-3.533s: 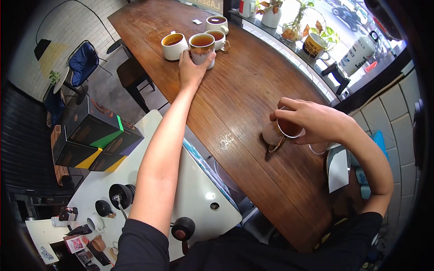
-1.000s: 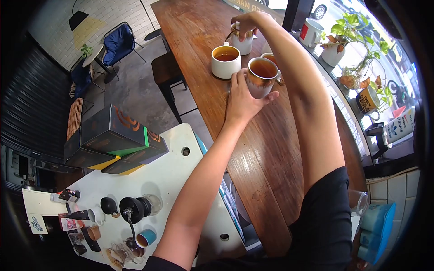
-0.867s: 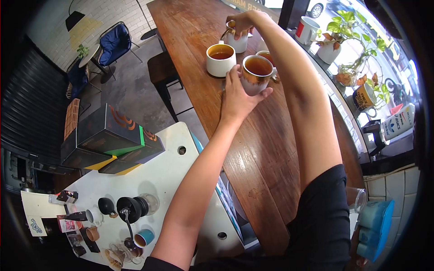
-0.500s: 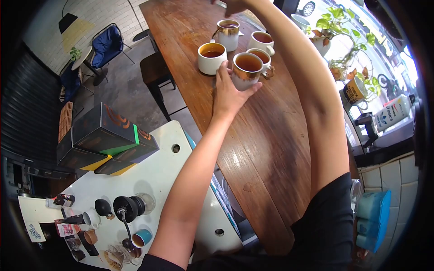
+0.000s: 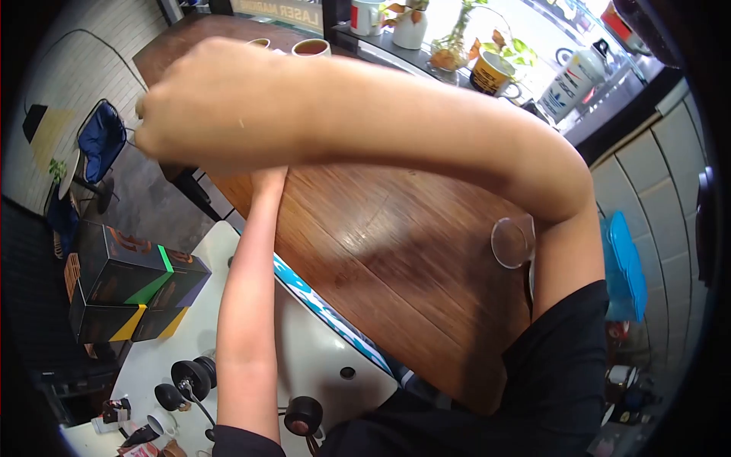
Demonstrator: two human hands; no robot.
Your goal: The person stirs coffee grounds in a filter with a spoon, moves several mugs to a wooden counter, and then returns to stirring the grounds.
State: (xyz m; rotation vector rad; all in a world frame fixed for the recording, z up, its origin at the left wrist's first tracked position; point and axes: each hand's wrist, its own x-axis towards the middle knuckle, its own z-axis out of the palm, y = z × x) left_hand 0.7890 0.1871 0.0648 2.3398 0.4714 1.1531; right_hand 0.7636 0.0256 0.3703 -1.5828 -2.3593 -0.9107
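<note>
My right arm reaches across the view, with my right hand (image 5: 202, 103) at the upper left. Its back faces me and its fingers look curled in, slightly blurred; anything inside them is hidden. Below it, part of my left hand (image 5: 268, 180) shows over the edge of the wooden table (image 5: 381, 251), its fingers covered by my right arm. Behind the right forearm stands a mug of reddish-brown drink (image 5: 311, 49). Beside it, only the rim of another mug (image 5: 260, 43) peeks out. Whatever other mugs are there, my right arm covers them.
Dark boxes (image 5: 126, 266) are stacked on the white table (image 5: 320, 358), near a hand grinder (image 5: 194, 377). A clear round container (image 5: 512, 244) lies at the wooden table's right side. Along the window ledge are plants, a yellow-and-black mug (image 5: 491, 74) and a white bottle (image 5: 571, 80).
My right arm has swung down and left across the view, now covering most mugs. My left hand has shifted left and down in view, and the camera has turned right.
</note>
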